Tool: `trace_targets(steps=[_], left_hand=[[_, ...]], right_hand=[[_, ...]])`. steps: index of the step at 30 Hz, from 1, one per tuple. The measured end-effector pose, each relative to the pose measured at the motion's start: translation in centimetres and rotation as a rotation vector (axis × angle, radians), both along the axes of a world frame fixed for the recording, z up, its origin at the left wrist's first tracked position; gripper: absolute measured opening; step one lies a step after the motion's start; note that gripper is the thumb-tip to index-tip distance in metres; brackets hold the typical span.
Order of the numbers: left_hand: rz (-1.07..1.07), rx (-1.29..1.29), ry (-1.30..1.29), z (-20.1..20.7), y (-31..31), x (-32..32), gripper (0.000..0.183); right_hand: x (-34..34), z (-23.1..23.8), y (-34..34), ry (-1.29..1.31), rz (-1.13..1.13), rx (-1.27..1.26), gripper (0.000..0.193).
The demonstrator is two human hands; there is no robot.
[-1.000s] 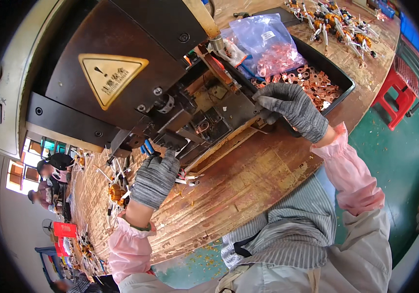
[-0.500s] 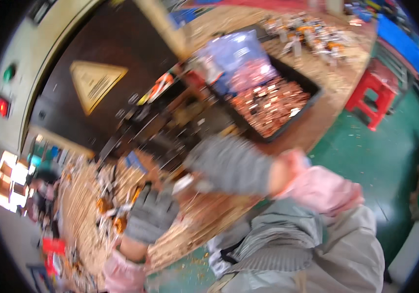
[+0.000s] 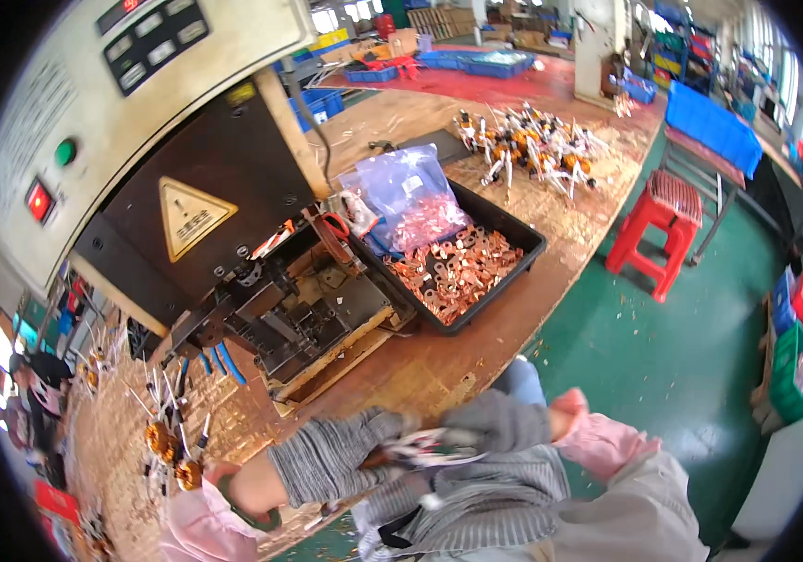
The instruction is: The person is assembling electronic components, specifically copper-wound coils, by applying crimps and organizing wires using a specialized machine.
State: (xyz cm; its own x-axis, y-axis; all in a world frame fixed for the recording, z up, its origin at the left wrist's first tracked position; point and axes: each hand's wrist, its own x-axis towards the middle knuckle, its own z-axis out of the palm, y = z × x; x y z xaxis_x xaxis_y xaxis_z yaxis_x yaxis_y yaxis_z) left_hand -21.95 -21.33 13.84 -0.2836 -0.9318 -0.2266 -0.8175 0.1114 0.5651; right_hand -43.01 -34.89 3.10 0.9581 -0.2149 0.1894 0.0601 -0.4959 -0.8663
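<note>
My left hand (image 3: 338, 457), in a grey knit glove, is closed around a part with white wire leads (image 3: 437, 448) close to my body, below the table's front edge. From the other side my right hand (image 3: 500, 421), gloved alike, closes on the same part. Motion blur and the gloves hide most of the part and the fingertips. Beyond the hands stands a press machine (image 3: 303, 314) with dark metal tooling. To its right a black tray (image 3: 505, 292) holds many copper terminals (image 3: 453, 272) and a clear plastic bag (image 3: 411, 192).
Several copper-coloured coils with white leads (image 3: 172, 440) lie on the wooden table (image 3: 420, 370) at left, near blue-handled pliers (image 3: 226, 363). A larger coil pile (image 3: 533, 140) sits at the far right. A red stool (image 3: 656, 234) stands on the green floor, with crates (image 3: 795, 375) beyond.
My left hand has moved right and my right hand down, bringing both together at the white-leaded part near my body. The view has turned, showing more of the machine and room.
</note>
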Motion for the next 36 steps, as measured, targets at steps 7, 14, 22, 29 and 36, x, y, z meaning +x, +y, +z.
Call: trace_targets(steps=[7, 14, 22, 29, 36], left_hand=[[-0.066, -0.503, -0.058, 0.7, -1.2, 0.4, 0.045], [0.276, -0.363, -0.097, -3.2, 3.6, 2.0, 0.038], [0.377, -0.374, -0.334, -6.6, 8.8, 4.2, 0.033], [0.736, -0.168, -0.735, -7.6, 14.0, 11.0, 0.029], [1.357, -0.381, -0.891, -7.8, 17.4, 22.9, 0.029]], right_hand=[[-15.8, 0.0, -14.3, -0.252, -0.578, 0.084, 0.026], [-9.3, 8.1, -28.9, -0.849, -0.753, 0.572, 0.022], [-3.3, -4.1, -51.9, -0.401, -0.85, 0.695, 0.01], [-7.4, -6.4, -45.3, -0.325, -0.971, 0.297, 0.019], [-3.9, -3.1, -23.1, -0.202, -0.723, -0.16, 0.018]])
